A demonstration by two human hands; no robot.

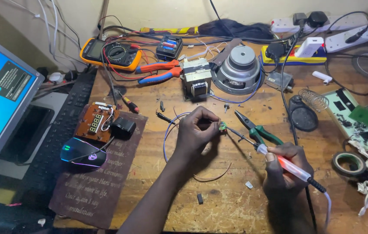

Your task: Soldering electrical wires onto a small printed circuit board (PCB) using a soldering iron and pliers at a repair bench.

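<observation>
Pinching small green component, left hand; right hand gripping orange soldering iron.

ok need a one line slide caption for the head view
Left hand pinches a small green component while the right hand touches a translucent-handled soldering iron to it over a scratched wooden bench.

I see the desk as bare wood, rough, scratched and matt. Just right of the small green part, my right grip wraps a soldering iron with a translucent glossy plastic handle and thin metal tip. Just right of the part lie pliers with green plastic-looking handles; behind it sits a speaker of dull grey metal.
</observation>
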